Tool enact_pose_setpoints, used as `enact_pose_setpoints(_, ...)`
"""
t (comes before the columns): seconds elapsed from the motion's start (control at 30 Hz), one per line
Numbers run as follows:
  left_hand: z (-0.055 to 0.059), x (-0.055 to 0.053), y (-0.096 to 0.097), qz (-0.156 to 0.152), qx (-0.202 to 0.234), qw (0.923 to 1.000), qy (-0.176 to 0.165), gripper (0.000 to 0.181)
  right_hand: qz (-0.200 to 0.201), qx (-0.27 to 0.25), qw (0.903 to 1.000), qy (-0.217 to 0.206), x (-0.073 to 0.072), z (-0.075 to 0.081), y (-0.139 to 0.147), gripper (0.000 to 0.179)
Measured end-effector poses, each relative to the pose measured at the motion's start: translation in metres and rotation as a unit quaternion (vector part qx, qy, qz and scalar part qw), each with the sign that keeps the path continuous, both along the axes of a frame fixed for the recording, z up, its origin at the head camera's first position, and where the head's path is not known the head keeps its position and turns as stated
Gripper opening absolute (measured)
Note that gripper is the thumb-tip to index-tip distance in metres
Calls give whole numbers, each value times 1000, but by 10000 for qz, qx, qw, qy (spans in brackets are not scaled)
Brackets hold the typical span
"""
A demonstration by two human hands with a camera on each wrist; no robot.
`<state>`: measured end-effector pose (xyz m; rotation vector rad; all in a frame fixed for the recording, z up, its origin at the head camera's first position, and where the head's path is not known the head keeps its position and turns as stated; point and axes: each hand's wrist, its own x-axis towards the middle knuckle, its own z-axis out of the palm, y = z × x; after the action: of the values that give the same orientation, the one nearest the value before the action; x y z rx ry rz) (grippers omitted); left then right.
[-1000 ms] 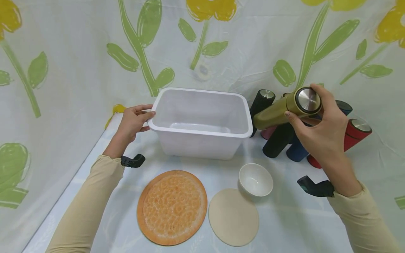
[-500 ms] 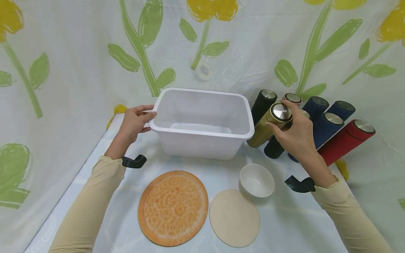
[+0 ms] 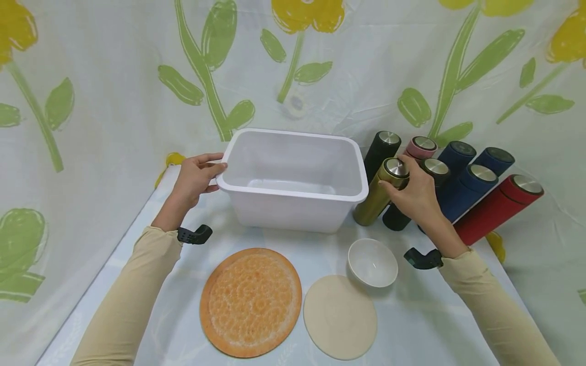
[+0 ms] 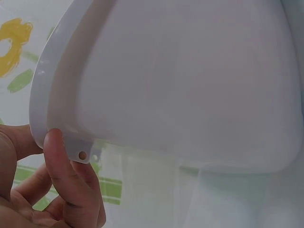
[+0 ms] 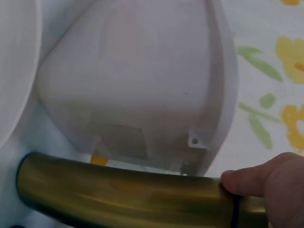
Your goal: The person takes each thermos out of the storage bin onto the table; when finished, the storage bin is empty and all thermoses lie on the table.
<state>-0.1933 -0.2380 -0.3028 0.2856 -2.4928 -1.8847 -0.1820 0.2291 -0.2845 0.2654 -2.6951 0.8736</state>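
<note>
A white plastic tub (image 3: pixel 288 211) stands at the back middle of the table. My left hand (image 3: pixel 194 175) pinches its left rim; the left wrist view shows a thumb (image 4: pixel 56 147) on the rim's corner near a small holed tab. Just right of the tub, my right hand (image 3: pixel 416 195) grips a gold thermos flask (image 3: pixel 373 203) near its steel-topped lid. The flask stands upright close beside the tub wall, its base down at the table. In the right wrist view the gold body (image 5: pixel 118 190) stretches across the bottom, my thumb (image 5: pixel 247 180) near the lid seam.
Behind and right of my right hand stand several more flasks: black (image 3: pixel 381 152), pink (image 3: pixel 421 147), blue (image 3: pixel 469 185) and red (image 3: pixel 496 208). In front of the tub lie an orange round board (image 3: pixel 251 302), a beige disc (image 3: pixel 340 317) and a white bowl (image 3: pixel 373 263). A patterned curtain (image 3: pixel 329 112) hangs behind.
My right hand has moved left and down with the gold flask, from tilted above the other flasks to upright next to the tub. My left hand has stayed on the rim.
</note>
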Motion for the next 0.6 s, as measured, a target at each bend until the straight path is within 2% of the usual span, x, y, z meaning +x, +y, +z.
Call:
enact_pose_setpoints(0.13, 3, 1, 0, 15, -14, 10000, -54, 48, 26, 86, 9998, -162, -4, 4, -2, 74)
enact_pose_setpoints(0.43, 0, 6, 2, 34, 124, 9999, -58, 47, -17, 102, 9999, -129, -13, 3, -5, 75)
enact_pose_setpoints(0.6, 4, 5, 2, 13, 78, 10000, -9, 48, -145, -18, 9997, -211, -11, 1, -3, 82)
